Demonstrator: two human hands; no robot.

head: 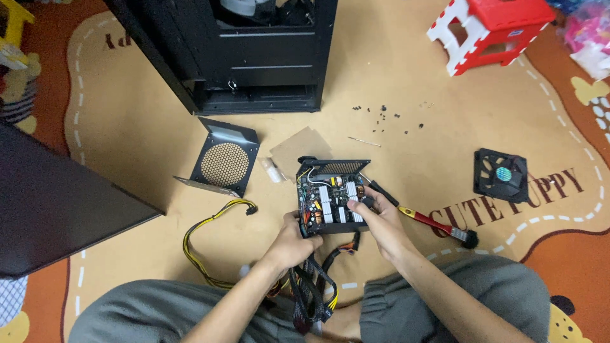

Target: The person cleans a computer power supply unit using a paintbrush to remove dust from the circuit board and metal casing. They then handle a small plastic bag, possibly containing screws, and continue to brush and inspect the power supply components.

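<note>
The person sits on the floor mat [406, 82] holding an opened power supply [332, 195] with both hands above the lap. The left hand [291, 244] grips the unit's near left corner, fingers curled shut around the edge and the sleeved cable bundle [311, 289] hanging from it. The right hand [379, 219] clasps the near right side, thumb and fingertips pressed onto the circuit board among the silver heatsinks.

All else lies around the power supply. Its perforated cover [223, 162] stands just to the left; a yellow and black cable [206, 238] trails left and nearer. A red-handled screwdriver [438, 223] lies to the right, close by the right hand, and a black fan [502, 174] sits further right. Small black screws [381, 117] are scattered beyond it. The black computer case [254, 51] stands further back, and a red and white stool [492, 28] is far off to the right.
</note>
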